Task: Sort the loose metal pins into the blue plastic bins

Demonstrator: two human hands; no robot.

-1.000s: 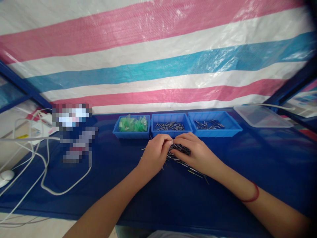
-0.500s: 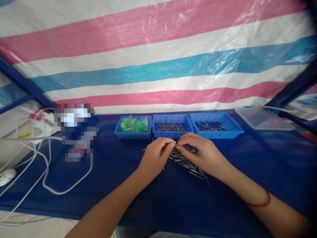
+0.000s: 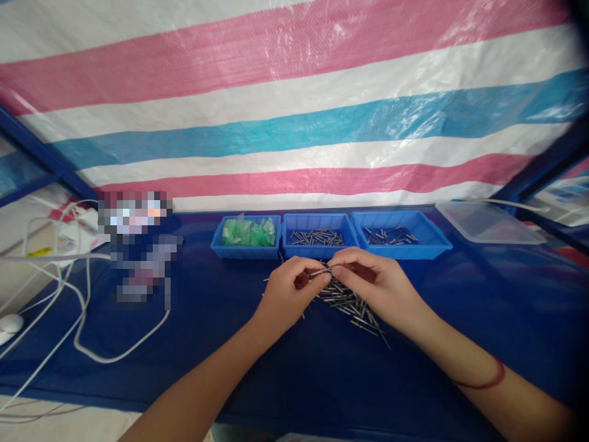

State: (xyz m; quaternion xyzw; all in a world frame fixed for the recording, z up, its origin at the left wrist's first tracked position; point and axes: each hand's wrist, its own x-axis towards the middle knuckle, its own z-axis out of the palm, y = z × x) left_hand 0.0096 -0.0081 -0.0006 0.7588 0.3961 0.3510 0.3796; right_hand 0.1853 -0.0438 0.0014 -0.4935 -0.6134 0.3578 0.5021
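My left hand point(image 3: 288, 291) and my right hand point(image 3: 372, 283) meet over a loose pile of thin metal pins point(image 3: 352, 304) on the blue table point(image 3: 276, 362). Both hands are pinched shut on one small metal pin point(image 3: 323, 271), held between their fingertips just above the pile. A red cord circles my right wrist. Behind the hands stand three blue trays: the left tray point(image 3: 246, 245) holds green plastic parts, the middle tray point(image 3: 317, 244) and the right tray point(image 3: 401, 244) hold metal pins.
A clear plastic lid point(image 3: 488, 222) lies at the back right. White cables point(image 3: 83, 307) loop over the table's left side beside a blurred-out device point(image 3: 138, 245), and a white mouse point(image 3: 9, 323) lies at the far left. A striped tarp point(image 3: 294, 104) hangs behind.
Both hands have lifted slightly off the pile and drawn together, now pinching a single pin between them. More of the pile shows beneath the right hand.
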